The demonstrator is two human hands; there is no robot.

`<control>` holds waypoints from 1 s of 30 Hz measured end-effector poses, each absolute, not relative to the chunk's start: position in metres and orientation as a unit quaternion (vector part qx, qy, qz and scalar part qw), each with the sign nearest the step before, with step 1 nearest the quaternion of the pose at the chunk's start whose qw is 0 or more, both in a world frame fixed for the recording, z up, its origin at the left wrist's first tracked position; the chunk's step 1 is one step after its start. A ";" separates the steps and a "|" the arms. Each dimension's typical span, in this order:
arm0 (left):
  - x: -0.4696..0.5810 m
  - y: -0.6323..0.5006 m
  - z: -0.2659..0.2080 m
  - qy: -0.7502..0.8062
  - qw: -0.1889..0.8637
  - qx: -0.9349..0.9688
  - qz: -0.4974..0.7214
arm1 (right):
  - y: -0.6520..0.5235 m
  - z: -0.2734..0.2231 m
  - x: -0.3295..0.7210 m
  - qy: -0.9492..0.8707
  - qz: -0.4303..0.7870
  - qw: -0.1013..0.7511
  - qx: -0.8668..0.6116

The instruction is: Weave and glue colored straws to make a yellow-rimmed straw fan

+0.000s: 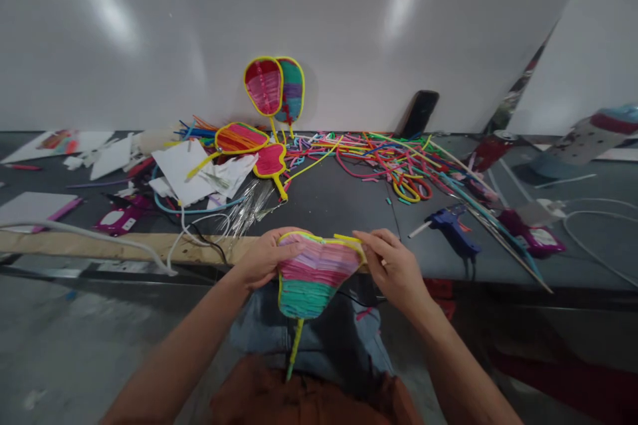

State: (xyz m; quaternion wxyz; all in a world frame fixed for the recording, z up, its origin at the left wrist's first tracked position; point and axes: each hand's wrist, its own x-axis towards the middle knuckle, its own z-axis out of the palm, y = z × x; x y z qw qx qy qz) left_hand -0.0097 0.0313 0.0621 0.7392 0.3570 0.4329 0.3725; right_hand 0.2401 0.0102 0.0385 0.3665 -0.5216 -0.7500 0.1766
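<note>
Over my lap I have a hand fan (319,272) made of pipe cleaners, striped lilac, pink, magenta and teal, its yellow-green handle (295,348) pointing down toward me. My left hand (269,255) grips the fan's left side, thumb on the front face. At its upper right corner, my right hand (391,265) pinches a yellow pipe cleaner (346,238) that runs along the top rim. Yellow edging also lines the left side. The far ends of my right fingers are partly hidden behind one another.
Finished-looking fans lean on the white partition (339,33) and lie on the table: a pink one (264,86), an orange one (242,138). Loose pipe cleaners (369,153) are heaped behind. A blue glue gun (456,229), phone (420,113), red can (491,149), papers (184,169) and cables (124,239) surround them.
</note>
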 end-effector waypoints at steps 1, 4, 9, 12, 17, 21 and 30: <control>-0.011 0.032 0.063 0.435 0.739 0.359 0.369 | 0.010 0.039 0.239 -0.753 0.171 0.363 -0.522; -0.014 0.035 0.063 0.440 0.739 0.365 0.357 | 0.012 0.039 0.238 -0.753 0.159 0.353 -0.532; -0.024 0.048 0.059 0.437 0.754 0.372 0.319 | 0.021 0.041 0.236 -0.742 0.195 0.364 -0.527; -0.029 0.059 0.054 0.422 0.768 0.382 0.294 | 0.026 0.038 0.235 -0.736 0.222 0.384 -0.511; -0.035 0.070 0.050 0.413 0.772 0.404 0.267 | 0.031 0.036 0.236 -0.706 0.245 0.370 -0.553; -0.034 0.074 0.057 0.416 0.762 0.433 0.245 | 0.037 0.040 0.232 -0.733 0.237 0.330 -0.546; -0.026 0.091 0.068 0.442 0.677 0.562 0.175 | 0.048 0.050 0.214 -0.759 0.257 0.234 -0.550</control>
